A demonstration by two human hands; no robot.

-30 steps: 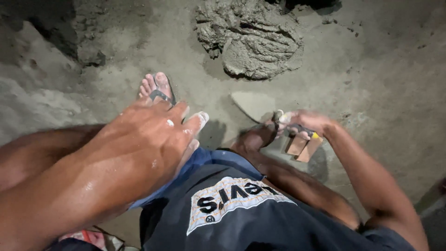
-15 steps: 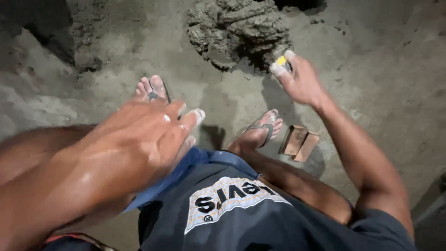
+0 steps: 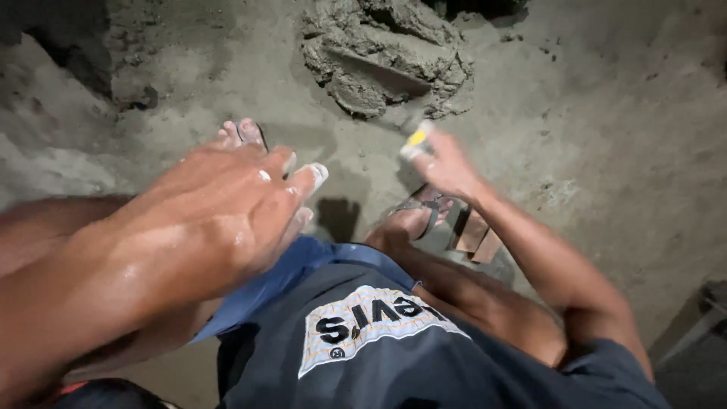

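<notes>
A: Counts, quick?

B: Two hands, two feet in flip-flops, one mound of wet mortar [image 3: 390, 60], one small stack of what looks like two brick pieces [image 3: 475, 236] by the right foot [image 3: 415, 220]. One small tool [image 3: 415, 138] with a yellow band, in the right hand [image 3: 447, 168].

A: Grip on it?

B: Right hand is closed around the tool, fingers wrapped, the tool's tip pointing up toward the mound's near edge — blurred, so I can't tell if it touches the mortar. The tool sits just below the mound, above the right foot.

A: Left hand?

B: Left hand [image 3: 235, 201] is empty, palm down, fingers straight and loosely together, hanging close to the camera over the left knee; fingertips near the left foot [image 3: 241, 135].

A: Room around?

B: Open grey ground [image 3: 606, 151] to the right of the mound and the bricks — plenty of bare floor there. Upper left is rough, dark rubble [image 3: 68, 53]. Something grey shows at the lower right edge, too cropped to identify.

A: Arm pose?

B: Right forearm stretched forward from the lower right, wrist slightly bent. Hands well apart.
</notes>
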